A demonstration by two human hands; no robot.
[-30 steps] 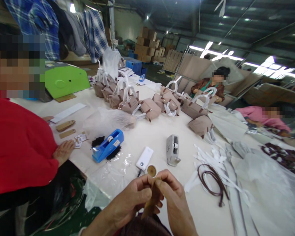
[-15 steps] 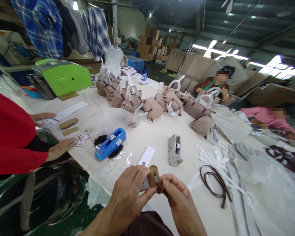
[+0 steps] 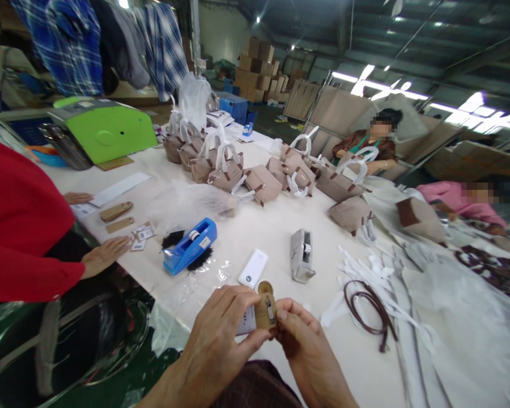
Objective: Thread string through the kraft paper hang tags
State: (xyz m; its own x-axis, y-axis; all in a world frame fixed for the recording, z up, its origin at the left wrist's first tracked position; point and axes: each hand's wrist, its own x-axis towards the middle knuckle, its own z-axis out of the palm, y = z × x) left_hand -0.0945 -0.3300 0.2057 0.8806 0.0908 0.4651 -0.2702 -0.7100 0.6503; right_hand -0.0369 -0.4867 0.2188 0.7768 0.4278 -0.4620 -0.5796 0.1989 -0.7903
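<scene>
Low in the head view, my left hand is closed around a stack of brown hang tags, its thumb and fingers at the left edge. The front tag carries a small dark-and-white label, and the round end of another pokes up above it. My right hand pinches the right edge of the tags between thumb and fingers. A white printed card shows partly behind my left fingers. Just beyond my hands lie a white phone-like device and a grey tape dispenser.
Left of centre, a blue tape dispenser stands on black bristles. A co-worker in a red sleeve rests hands near brown tags. Beige handbags line the table behind. To the right lie brown straps and white strips.
The brown tags in my hands have shifted, showing the front label more fully and another tag's round end above. A beige bag has appeared beside the pink-sleeved person at right.
</scene>
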